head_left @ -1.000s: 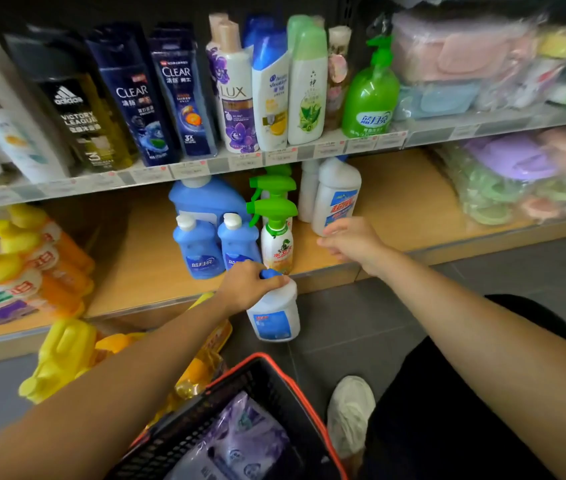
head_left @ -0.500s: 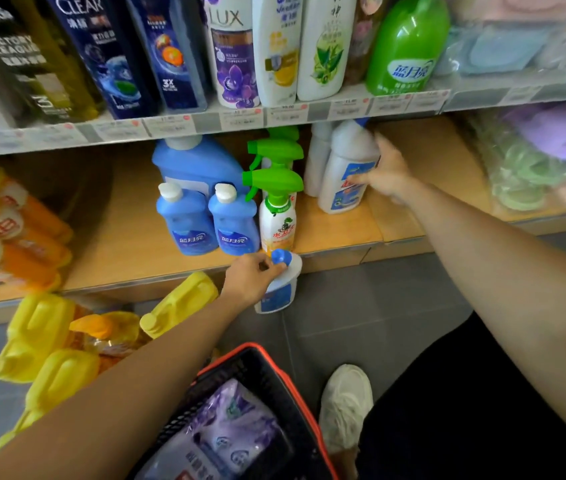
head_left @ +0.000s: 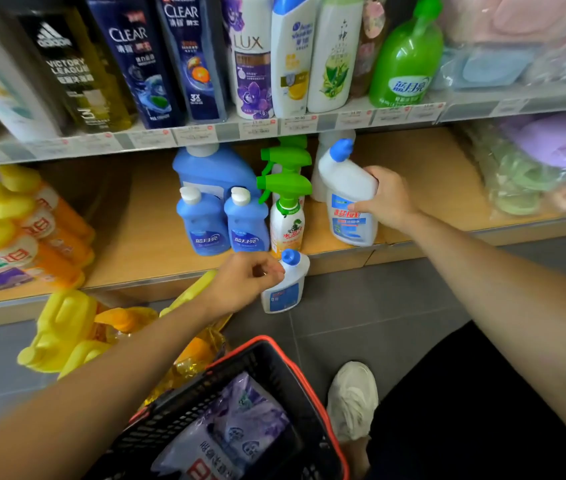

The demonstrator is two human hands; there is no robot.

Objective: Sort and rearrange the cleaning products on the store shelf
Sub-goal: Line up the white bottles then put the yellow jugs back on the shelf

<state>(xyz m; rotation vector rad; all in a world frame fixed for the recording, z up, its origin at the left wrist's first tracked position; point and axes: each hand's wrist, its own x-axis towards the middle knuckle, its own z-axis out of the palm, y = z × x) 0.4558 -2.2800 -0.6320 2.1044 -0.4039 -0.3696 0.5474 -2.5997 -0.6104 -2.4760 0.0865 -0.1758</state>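
My right grip [head_left: 387, 199] wrapped round a tilted white blue-capped bottle [head_left: 349, 195] on the lower shelf [head_left: 136, 244], just beside the green spray bottle [head_left: 286, 216], my left grip [head_left: 245, 282] curled on a second white bottle [head_left: 285, 289] at its neck, in front of the shelf edge, above the floor [head_left: 361, 306]

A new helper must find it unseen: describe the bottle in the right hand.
Start at the wooden lower shelf, under the row of shampoo bottles. Just right of the green-trigger spray bottles is a white bottle with a bent blue cap, gripped by the right hand. Unlike the similar bottle in the left hand, lower, before the shelf edge, its label bears red characters.
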